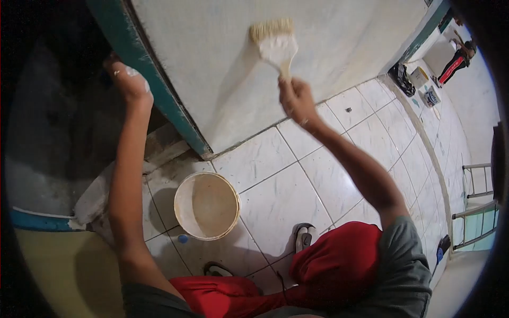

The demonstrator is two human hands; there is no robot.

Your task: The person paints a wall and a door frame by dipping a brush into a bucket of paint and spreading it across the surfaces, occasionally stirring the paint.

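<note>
In my right hand [298, 103] is the handle of a wide paintbrush [278, 49], its fingers wrapped round it. Pale bristles point up at the white wall [201, 53], and white paint coats the ferrule area. Whether the bristles touch the wall is hard to tell. My left hand [130, 82], smeared with white paint, is raised beside the teal door frame [159, 95]; its fingers are lost in the dark doorway. On the floor below stands a round white bucket [183, 206] with a pale, stained inside.
White tiles [281, 185] cover the floor around my sandalled feet. At the far right are a person [458, 61], a paint tub [432, 97], another bucket [419, 78] and a black plastic bag [401, 79]. A metal ladder-like frame [477, 212] stands at the right edge.
</note>
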